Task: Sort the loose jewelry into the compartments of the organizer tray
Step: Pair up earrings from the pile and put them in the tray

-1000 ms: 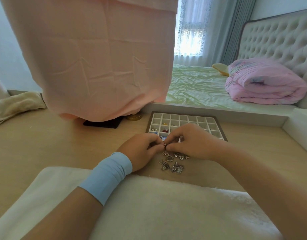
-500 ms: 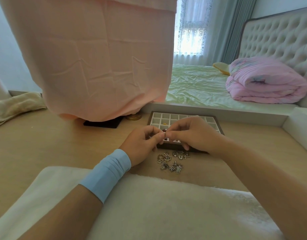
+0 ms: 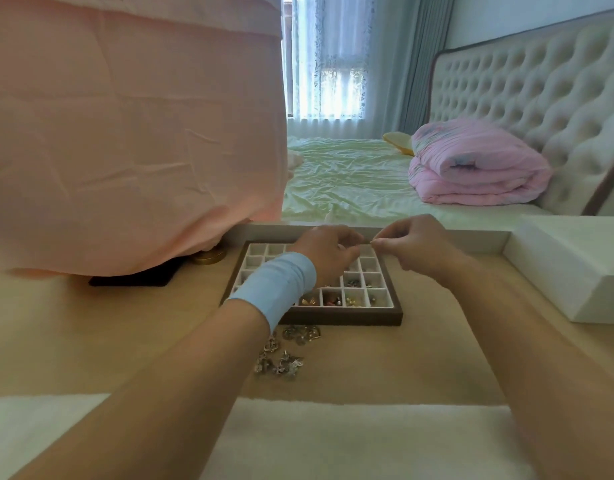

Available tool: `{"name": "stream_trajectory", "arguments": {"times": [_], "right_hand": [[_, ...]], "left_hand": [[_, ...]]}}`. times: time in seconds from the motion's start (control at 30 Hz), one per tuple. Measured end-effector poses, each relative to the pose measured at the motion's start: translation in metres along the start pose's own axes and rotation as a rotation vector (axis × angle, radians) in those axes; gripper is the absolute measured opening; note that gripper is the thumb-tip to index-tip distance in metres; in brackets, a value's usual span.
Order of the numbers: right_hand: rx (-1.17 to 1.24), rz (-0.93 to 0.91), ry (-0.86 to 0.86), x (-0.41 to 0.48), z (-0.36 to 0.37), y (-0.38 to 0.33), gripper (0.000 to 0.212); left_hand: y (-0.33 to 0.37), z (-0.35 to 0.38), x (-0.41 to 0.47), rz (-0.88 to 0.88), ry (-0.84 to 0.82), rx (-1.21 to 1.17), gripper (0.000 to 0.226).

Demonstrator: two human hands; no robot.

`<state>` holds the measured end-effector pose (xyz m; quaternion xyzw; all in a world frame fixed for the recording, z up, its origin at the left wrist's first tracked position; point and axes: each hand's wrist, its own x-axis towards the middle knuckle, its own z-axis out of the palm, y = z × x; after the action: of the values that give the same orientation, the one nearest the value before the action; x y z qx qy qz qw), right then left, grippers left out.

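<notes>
Hands [image 3: 328,252] [image 3: 414,245] above organizer tray [image 3: 343,318], loose jewelry [image 3: 284,363] nearer

One view only: the camera sits on the person's head and looks forward and a little down over both forearms, which enter from the lower edge at 7 and 5 o'clock. The counter [image 3: 90,341] fills the lower half, near to the lens. The organizer tray [image 3: 340,318] lies just below the centre, and the left hand [image 3: 328,249] and right hand [image 3: 416,244] meet over its far part. The wide lens bends the edges. At 10 o'clock a pink cloth [image 3: 125,133] hangs close; at 1 o'clock the bed [image 3: 350,178] lies further away. From this distance the fingers [image 3: 381,243] seem to pinch a small piece [image 3: 369,241], hardly visible.
</notes>
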<state>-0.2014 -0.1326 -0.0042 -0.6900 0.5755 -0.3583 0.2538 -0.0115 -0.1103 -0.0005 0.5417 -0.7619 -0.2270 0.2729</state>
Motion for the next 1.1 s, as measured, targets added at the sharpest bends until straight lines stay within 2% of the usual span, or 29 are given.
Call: {"name": "stream_trajectory", "arguments": {"times": [0.1,0.2,0.47,0.7,0.87,0.97,1.1], "right_hand": [[-0.242,-0.002,-0.017,0.008,0.008,0.017,0.007],[-0.328,-0.001,-0.020,0.009,0.019,0.023,0.009],[-0.545,-0.033,-0.067,0.012,0.025,0.017,0.018],[-0.601,-0.066,-0.039,0.007,0.026,0.011,0.020],[-0.610,-0.186,-0.024,-0.006,0.028,-0.021,0.023],[-0.580,-0.297,-0.140,-0.020,0.038,-0.055,0.022],[-0.611,-0.420,-0.353,-0.050,0.064,-0.091,0.018]], "left_hand": [[0.000,0.012,0.017,0.020,-0.023,0.153,0.029],[-0.009,0.019,0.026,0.005,-0.021,0.265,0.029],[-0.018,0.025,0.024,0.060,-0.104,0.385,0.030],[-0.019,0.021,0.018,0.062,-0.117,0.347,0.032],[-0.016,-0.008,-0.012,0.095,-0.016,0.325,0.026],[-0.025,-0.032,-0.044,0.132,0.056,0.286,0.011],[-0.048,-0.055,-0.089,0.092,0.081,0.344,0.011]]}}
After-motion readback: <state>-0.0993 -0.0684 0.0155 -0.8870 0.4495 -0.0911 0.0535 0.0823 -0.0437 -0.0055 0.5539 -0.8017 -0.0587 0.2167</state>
